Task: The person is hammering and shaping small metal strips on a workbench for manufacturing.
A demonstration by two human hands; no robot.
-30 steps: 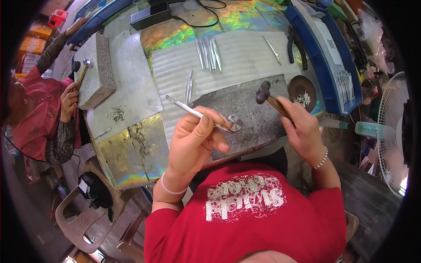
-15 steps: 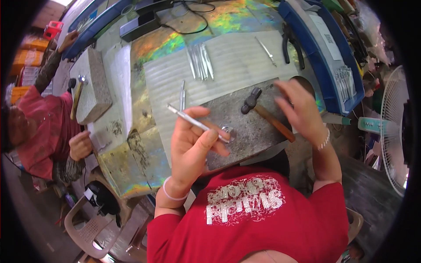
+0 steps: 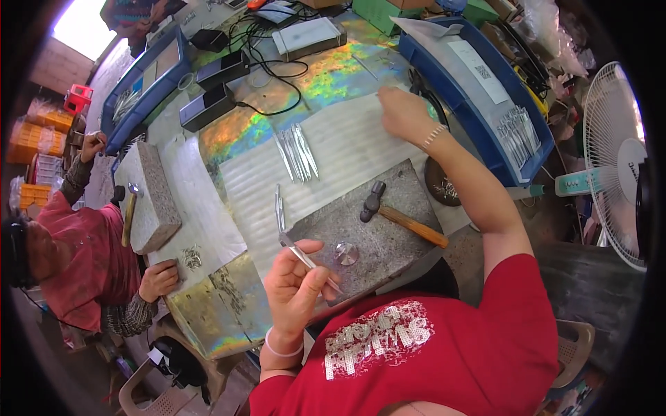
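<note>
My left hand is closed around a slim silver metal tool, which slants up and left from the fingers; its exact kind I cannot make out. Beneath the hand's right side lies a dark stone block. A small round shiny metal piece and a hammer with a wooden handle rest on that block. My right hand is closed at the far right edge of a white foam sheet, beside black-handled pliers that it partly covers. Whatever its fingers hold is hidden.
Several slim silver pieces lie on the foam, with another pair nearer. A blue bin stands right, by a dark round dish and a fan. At left, a person sits by a pale stone block.
My right hand has moved from beside the hammer to the foam's far edge and closed. My left hand keeps the slim silver tool, now lower, left of the round piece. The view has shifted.
</note>
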